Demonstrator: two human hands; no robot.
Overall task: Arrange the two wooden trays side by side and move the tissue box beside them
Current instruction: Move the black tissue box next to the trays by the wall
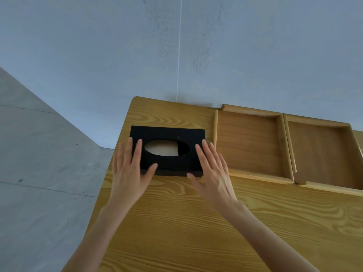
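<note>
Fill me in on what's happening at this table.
A person is tidying a wooden table set against a wall. Two empty wooden trays already sit side by side along the back edge. Both hands are on a black tissue box just left of the trays: the left hand lies flat over its left end, the right hand at its right end, fingers spread. A narrow gap separates box and nearest tray.

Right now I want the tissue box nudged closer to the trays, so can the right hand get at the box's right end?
Probably yes. The right hand already lies at the right end of the black tissue box, fingers spread, with bare table around it and nothing between them.
</note>
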